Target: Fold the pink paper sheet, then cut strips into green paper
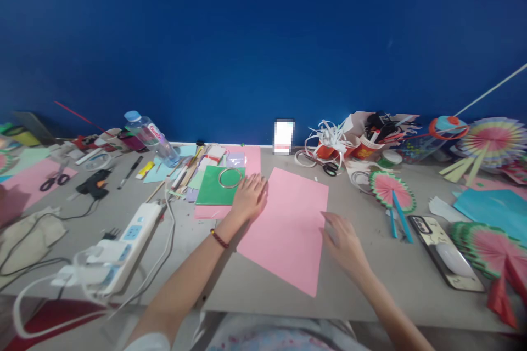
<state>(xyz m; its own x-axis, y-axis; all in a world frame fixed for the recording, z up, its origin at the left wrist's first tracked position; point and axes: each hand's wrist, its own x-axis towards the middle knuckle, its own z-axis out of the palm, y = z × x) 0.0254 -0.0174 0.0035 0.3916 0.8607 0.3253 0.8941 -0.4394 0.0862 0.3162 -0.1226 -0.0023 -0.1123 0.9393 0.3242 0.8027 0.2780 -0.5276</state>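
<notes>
A pink sheet of paper (288,225) lies flat on the grey table in front of me. My left hand (249,196) rests on its upper left corner with the fingers stretched out flat. My right hand (343,238) lies at the sheet's right edge, fingers spread and touching the paper. Neither hand holds anything. Just left of my left hand, a green sheet (214,186) carries a metal ring (230,177) and lies over another pink sheet (212,211).
A power strip (127,241) with cables, a glue gun (94,182), scissors (55,180) and a water bottle (151,137) sit at the left. Paper fans (391,191), cups (362,148), a phone (447,252) and blue paper (494,205) crowd the right. A blue wall stands behind.
</notes>
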